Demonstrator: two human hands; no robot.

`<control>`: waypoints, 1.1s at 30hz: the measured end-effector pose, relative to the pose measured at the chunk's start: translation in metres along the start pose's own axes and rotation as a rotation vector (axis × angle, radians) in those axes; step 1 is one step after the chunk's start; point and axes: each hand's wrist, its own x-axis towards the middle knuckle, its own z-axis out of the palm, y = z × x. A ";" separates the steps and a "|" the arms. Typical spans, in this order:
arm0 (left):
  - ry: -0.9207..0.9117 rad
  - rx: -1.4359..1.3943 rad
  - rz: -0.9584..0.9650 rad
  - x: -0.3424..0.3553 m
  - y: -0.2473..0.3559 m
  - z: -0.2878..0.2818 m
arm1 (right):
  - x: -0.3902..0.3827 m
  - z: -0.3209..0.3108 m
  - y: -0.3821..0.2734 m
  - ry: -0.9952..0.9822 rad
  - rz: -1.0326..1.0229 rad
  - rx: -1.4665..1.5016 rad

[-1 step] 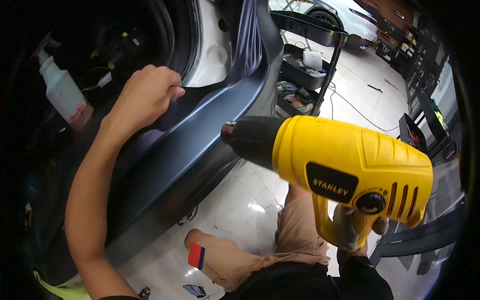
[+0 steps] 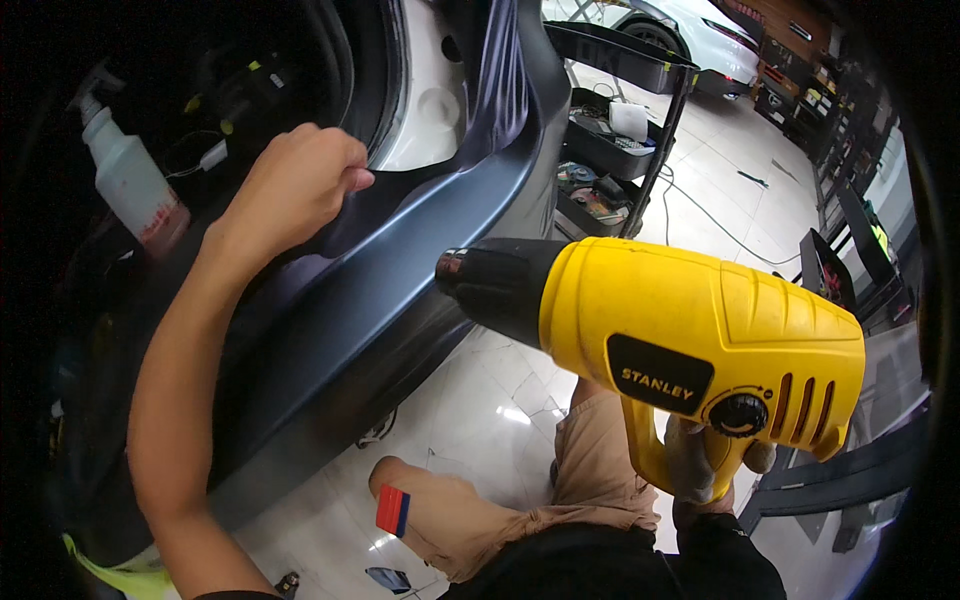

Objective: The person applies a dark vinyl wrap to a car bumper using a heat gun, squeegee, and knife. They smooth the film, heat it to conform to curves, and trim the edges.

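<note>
The film (image 2: 360,290), a matte grey-blue wrap, lies over the car sill (image 2: 300,400) on the left of the view and runs up toward the door opening, where it bunches into folds. The left hand (image 2: 295,185) is closed in a fist on the film's upper edge, pinching it and seemingly pulling it taut. The right hand (image 2: 700,465), in a pale glove, is wrapped around the grip of a yellow heat gun (image 2: 700,350), whose dark nozzle (image 2: 480,280) points at the film just below the left hand, near but apart from it. The step in hand looks like warming the film so it can be stretched over the sill's curve. The next move would call for a steady pull while the nozzle sweeps, never dwelling in one spot, since the film could scorch or thin. A spray bottle (image 2: 125,175) stands inside the car, and a small red and blue squeegee (image 2: 392,510) rests on the person's knee. A black cart (image 2: 620,130) stands behind on the tiled floor (image 2: 480,400).
</note>
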 end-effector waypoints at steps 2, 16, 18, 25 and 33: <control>-0.020 0.034 0.058 0.006 -0.002 0.000 | 0.002 0.003 0.003 -0.004 0.013 0.004; -0.453 -0.061 -0.062 0.036 0.000 -0.028 | 0.010 0.001 0.021 -0.069 0.087 0.065; -0.463 -0.059 -0.059 0.036 -0.001 -0.031 | 0.012 0.000 0.023 -0.081 0.093 0.079; -0.473 -0.060 -0.070 0.038 0.001 -0.029 | 0.018 -0.002 0.027 -0.081 0.103 0.079; -0.438 0.038 0.017 0.036 -0.003 -0.027 | 0.010 -0.009 0.011 0.095 0.061 0.167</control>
